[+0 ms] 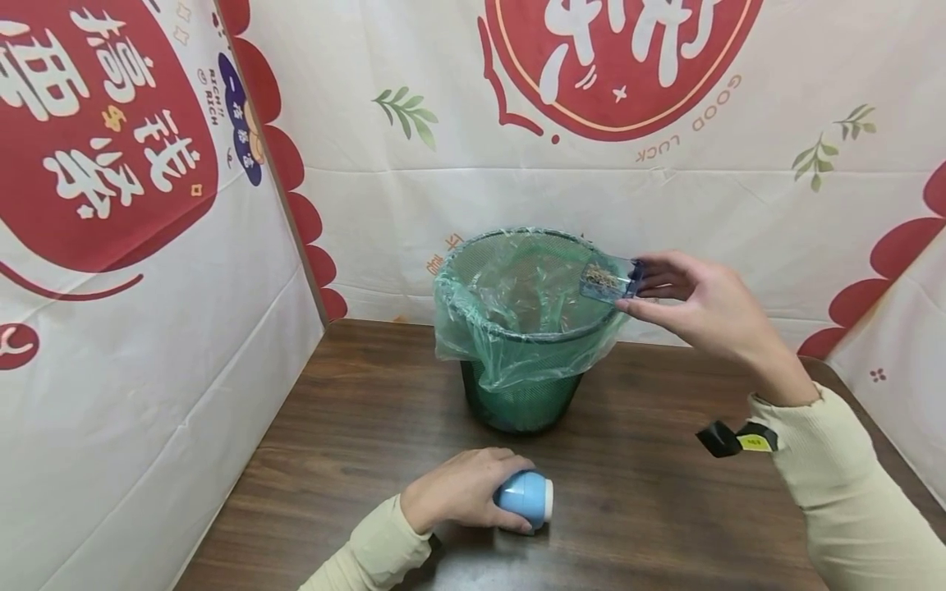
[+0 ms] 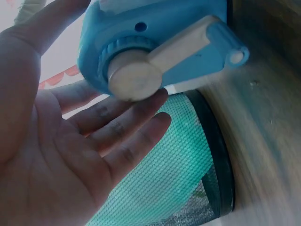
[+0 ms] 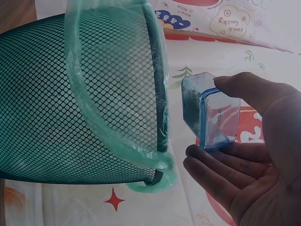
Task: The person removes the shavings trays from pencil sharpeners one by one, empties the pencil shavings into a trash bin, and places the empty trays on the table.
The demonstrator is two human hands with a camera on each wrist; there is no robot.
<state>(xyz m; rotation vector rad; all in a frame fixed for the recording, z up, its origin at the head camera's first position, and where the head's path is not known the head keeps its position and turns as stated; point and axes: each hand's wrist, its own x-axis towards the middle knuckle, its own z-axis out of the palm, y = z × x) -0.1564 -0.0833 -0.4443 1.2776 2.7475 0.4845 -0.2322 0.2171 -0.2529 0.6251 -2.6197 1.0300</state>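
My left hand (image 1: 473,488) grips a light blue hand-crank pencil sharpener (image 1: 523,497) on the table. In the left wrist view, the sharpener's white crank (image 2: 181,54) faces the camera, above my palm and fingers. With my right hand (image 1: 702,304) I pinch a clear bluish shavings drawer (image 1: 606,279) between thumb and fingers. It is held over the right rim of the mesh bin, with pencil shavings (image 1: 602,277) inside it. The right wrist view has the drawer (image 3: 221,120) beside the bin's mouth, the thumb on one edge and fingertips on the opposite one.
A dark mesh wastebasket (image 1: 517,410) stands at the back of the brown wooden table (image 1: 355,427). A green translucent bag (image 1: 510,357) lines it, folded out over the rim. Printed white cloth (image 1: 355,222) hangs behind and at both sides.
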